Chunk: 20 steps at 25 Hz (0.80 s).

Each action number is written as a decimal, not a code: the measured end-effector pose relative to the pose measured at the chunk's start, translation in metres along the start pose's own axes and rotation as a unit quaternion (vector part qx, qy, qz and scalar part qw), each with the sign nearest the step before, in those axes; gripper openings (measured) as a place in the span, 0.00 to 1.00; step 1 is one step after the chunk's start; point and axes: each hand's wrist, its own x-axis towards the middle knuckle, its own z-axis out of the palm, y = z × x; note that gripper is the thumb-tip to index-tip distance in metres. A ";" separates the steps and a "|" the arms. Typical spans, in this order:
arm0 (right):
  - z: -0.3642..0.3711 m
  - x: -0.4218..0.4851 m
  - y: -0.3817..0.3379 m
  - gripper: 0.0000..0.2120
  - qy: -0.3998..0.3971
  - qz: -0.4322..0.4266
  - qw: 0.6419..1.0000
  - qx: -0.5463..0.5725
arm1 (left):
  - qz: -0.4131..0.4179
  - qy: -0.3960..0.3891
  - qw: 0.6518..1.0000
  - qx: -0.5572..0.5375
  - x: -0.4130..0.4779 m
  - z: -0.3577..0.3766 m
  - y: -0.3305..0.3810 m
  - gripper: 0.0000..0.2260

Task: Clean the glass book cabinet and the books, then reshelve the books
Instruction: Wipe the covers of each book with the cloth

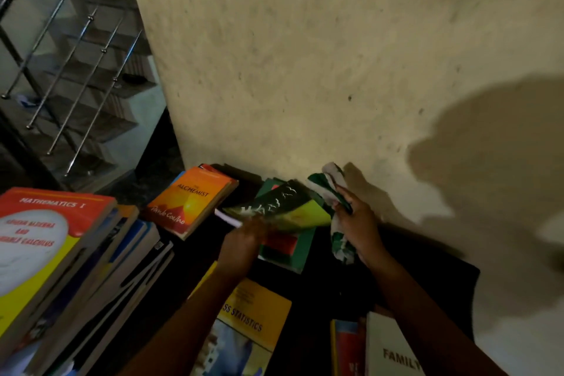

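Right hand [357, 223] first: fingers curled tight round a bunched green-and-white cloth [343, 246], a proper fistful, one end sticking up above the knuckles and the other hanging below the palm. The cloth sits right at the right-hand edge of a dark green and yellow book [283, 204]; touching or just short of it, I can't tell.

Over to the left hand [244, 241]. It grips that same book by its near left edge and holds it tilted up off the pile. The hand is blurred, so the exact lie of the fingers is lost.

Directly under the raised book lies a green book [293, 250], flat on the dark surface [427, 268], near its far edge where it meets the cream wall [305, 55].

Left of that, also by the far edge, an orange Alchemist paperback [190, 201] tops a small pile. The near left corner carries a tall stack [100, 268], with a red and yellow Mathematics I [52, 232] uppermost. Between the two forearms, toward the near edge, a yellow Statistics book [253, 314] lies flat. At the near right, a white Family book [393, 351] rests just beside a red book [351, 348].

Beyond the surface's left side, a metal stair railing [76, 70] climbs past tiled steps.
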 end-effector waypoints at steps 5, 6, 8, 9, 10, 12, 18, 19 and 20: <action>0.035 0.011 0.018 0.18 -0.056 -0.006 0.996 -0.063 | 0.045 -0.146 0.987 0.044 -0.032 0.024 -0.029 0.15; 0.043 0.018 0.020 0.18 -0.064 -0.008 0.995 -0.078 | -0.015 -0.139 0.990 0.006 -0.028 0.023 -0.038 0.14; 0.058 0.039 0.022 0.19 -0.062 -0.013 0.989 -0.130 | -0.205 -0.067 0.972 -0.096 -0.013 0.017 -0.051 0.11; 0.065 0.052 0.024 0.19 -0.055 -0.012 0.986 -0.156 | -0.307 -0.024 0.942 -0.132 -0.004 0.014 -0.058 0.11; 0.071 0.067 0.029 0.19 -0.047 -0.007 0.983 -0.175 | -0.397 -0.002 0.903 -0.167 0.004 0.014 -0.067 0.13; 0.085 0.093 0.046 0.21 -0.039 -0.002 0.975 -0.219 | -0.491 0.011 0.843 -0.218 0.018 0.016 -0.082 0.19; 0.143 0.093 0.083 0.22 -0.011 -0.084 0.942 -0.324 | -0.601 0.009 0.707 -0.373 0.026 0.025 -0.103 0.12; 0.149 0.084 0.079 0.22 -0.014 -0.105 0.945 -0.311 | -0.609 0.014 0.695 -0.383 0.023 0.026 -0.106 0.12; 0.156 0.071 0.073 0.22 -0.033 -0.120 0.947 -0.295 | -0.611 0.019 0.686 -0.395 0.022 0.026 -0.108 0.13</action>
